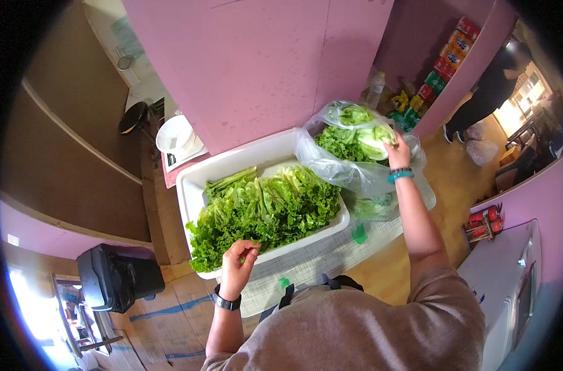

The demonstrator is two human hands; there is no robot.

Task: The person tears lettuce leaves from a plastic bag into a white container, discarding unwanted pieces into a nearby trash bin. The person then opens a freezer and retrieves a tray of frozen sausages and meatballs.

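Observation:
My right hand (398, 153) grips the pale stem end of a green leaf lettuce head (373, 141). This head lies in the mouth of a clear plastic bag (327, 160), with more leafy lettuce around it. To the left, a white plastic tub (281, 141) holds loose lettuce leaves (267, 204), their frilly tips hanging over its near rim. My left hand (237, 269) is over that near rim, thumb and fingertips drawn together beside the leaf edges. Whether a scrap of leaf is pinched there is hard to make out.
A patterned tabletop (318, 259) with green tape pieces carries the tub and bag. Behind rises a pink partition (263, 69). A white bucket (174, 134) stands at left; a black bin (119, 278) is on the floor. One person (487, 88) stands far right.

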